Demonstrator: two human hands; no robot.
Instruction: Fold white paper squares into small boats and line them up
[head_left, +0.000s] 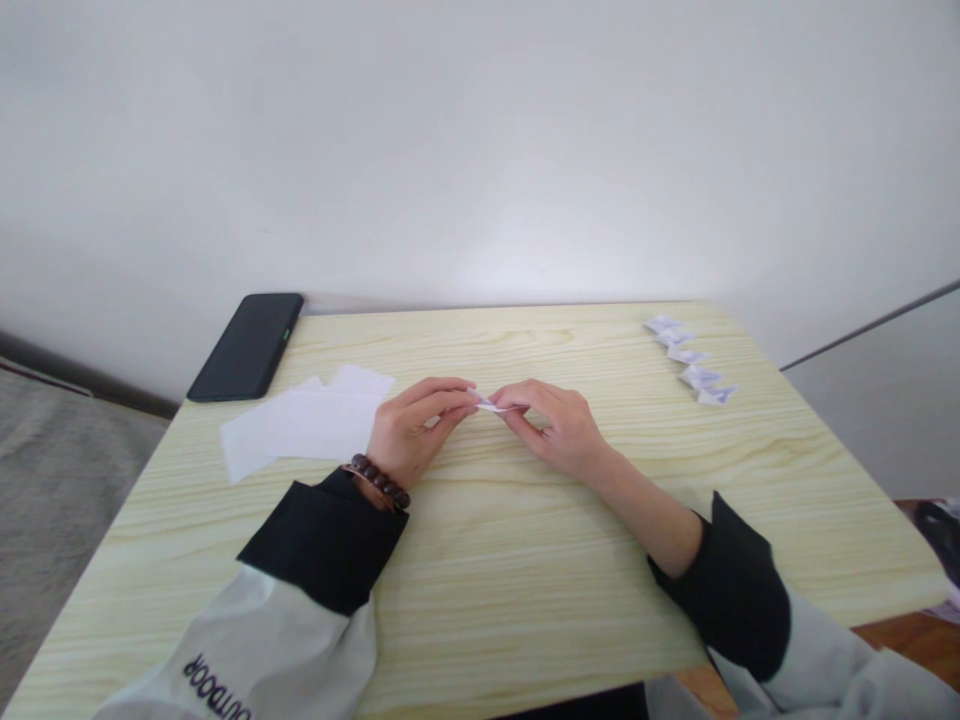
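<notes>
A small folded white paper (491, 405) is pinched between my two hands over the middle of the table. My left hand (420, 425) grips its left end with thumb and fingers. At its right end, my right hand (555, 420) holds it in the same kind of pinch. My fingertips cover part of the paper, so its full shape is hidden. Beside my left wrist lie several flat white paper sheets (315, 425), overlapping one another. Farther right, several small folded paper pieces (701, 377) with pointed ends sit in a slanting row.
A dark smartphone (247, 347) lies at the back left corner of the wood-grain table (487, 590). Behind the table rises a white wall (480, 150). Grey fabric (67, 470) shows beyond the left edge.
</notes>
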